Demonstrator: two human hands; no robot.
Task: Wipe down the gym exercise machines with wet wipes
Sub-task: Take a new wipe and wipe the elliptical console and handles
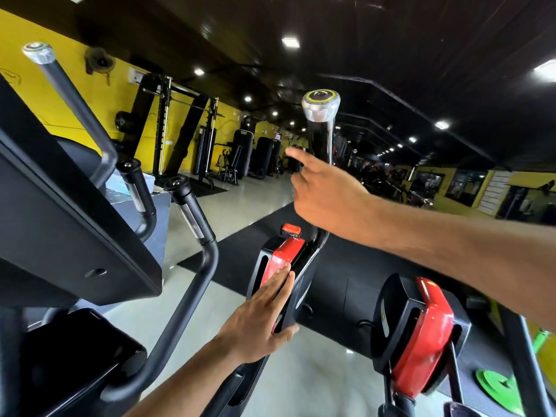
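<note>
Two hands on one exercise machine (304, 275): left hand (258, 320), fingers straight, flat against red housing (281, 257); right hand (323, 191) curled round upright black handlebar (320, 136), index finger extended. No wipe discernible in either.

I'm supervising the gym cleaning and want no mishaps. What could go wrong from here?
1. No wipe shows in either hand: the left hand lies flat on the red and black housing, so it may not get cleaned.
2. The right hand reaches around the upright handle; if that handle swings, fingers could be caught.
3. The second red housing sits close by the right forearm and could be knocked.
</note>
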